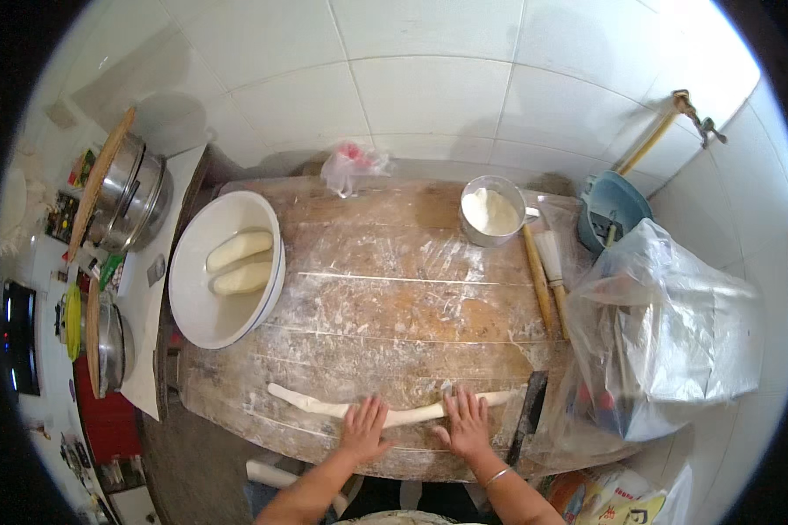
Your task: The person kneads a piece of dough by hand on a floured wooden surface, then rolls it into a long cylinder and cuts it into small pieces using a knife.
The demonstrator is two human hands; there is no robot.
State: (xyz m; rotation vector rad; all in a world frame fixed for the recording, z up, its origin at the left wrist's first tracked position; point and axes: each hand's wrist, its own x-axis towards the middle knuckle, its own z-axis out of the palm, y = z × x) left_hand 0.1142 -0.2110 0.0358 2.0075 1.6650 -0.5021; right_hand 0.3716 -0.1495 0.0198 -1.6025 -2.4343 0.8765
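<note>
Under left hand (366,430) and right hand (467,425), both spread flat, lies pale, ropelike dough (416,416).

The left forearm (305,492), bare, is slanting up and to the right, while the right forearm (521,499), also bare, is slanting up and to the left, so the two are converging toward the middle. The left hand (365,430) is lying palm down, its back facing up, its fingers (372,408) pointing away from the body and fanning slightly apart; its thumb (383,450) is pointing inward, toward the other hand. The right hand (467,427) is likewise lying palm down, its fingers extending forward with small gaps showing between them, its thumb angling inward. Both hands are resting roughly level, side by side, well apart.
</note>
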